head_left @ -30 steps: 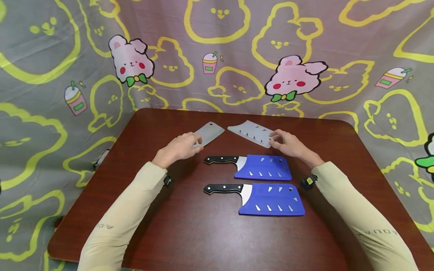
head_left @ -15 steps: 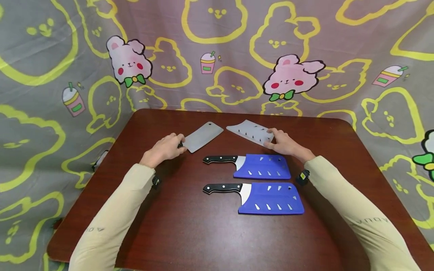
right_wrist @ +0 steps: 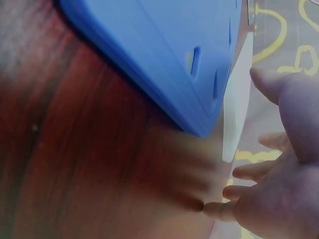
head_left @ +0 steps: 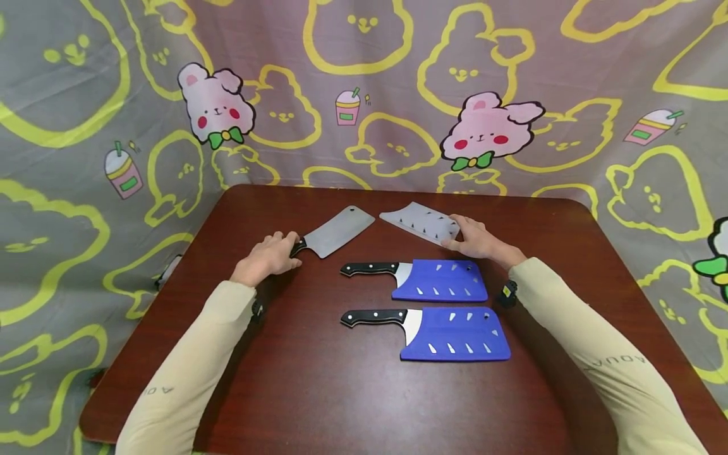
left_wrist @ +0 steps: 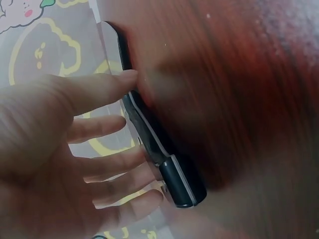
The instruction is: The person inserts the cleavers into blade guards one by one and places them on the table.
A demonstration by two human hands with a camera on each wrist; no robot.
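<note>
In the head view my left hand point(head_left: 265, 258) is at the black handle point(left_wrist: 149, 132) of an unsheathed cleaver point(head_left: 338, 232). Its grey blade, with a hole in the far corner, lies flat pointing to the back. The left wrist view shows the thumb by the handle's blade end and spread fingers along its other side, not wrapped round it. My right hand point(head_left: 476, 239) straddles the near right end of a translucent white blade sheath point(head_left: 418, 222) with slots. In the right wrist view its thumb and relaxed fingers stand beside the sheath's pale edge point(right_wrist: 237, 109), contact unclear.
Two cleavers in blue slotted sheaths lie in parallel, black handles left: one behind point(head_left: 440, 280) and one nearer point(head_left: 457, 335). They rest on a dark red-brown table point(head_left: 318, 404) with rounded corners. A patterned curtain point(head_left: 392, 95) hangs behind and along both sides.
My left hand has drawn back leftward from over the blade to the cleaver's handle, uncovering the blade. My right hand has shifted slightly over the white sheath's end. Cleavers and sheaths lie in place.
</note>
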